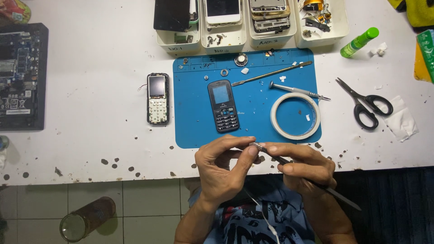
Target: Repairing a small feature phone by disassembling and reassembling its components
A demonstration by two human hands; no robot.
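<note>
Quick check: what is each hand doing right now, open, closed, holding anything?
Left hand: fingers pinched together at the tweezers' tip; whether they grip something tiny cannot be told.
Right hand: closed, holding the tweezers.

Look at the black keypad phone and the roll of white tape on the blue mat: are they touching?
Apart. The head view shows bare blue mat between the black keypad phone and the roll of white tape.

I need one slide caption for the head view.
Both hands, left hand and right hand, hold tweezers below a blue mat.
</note>
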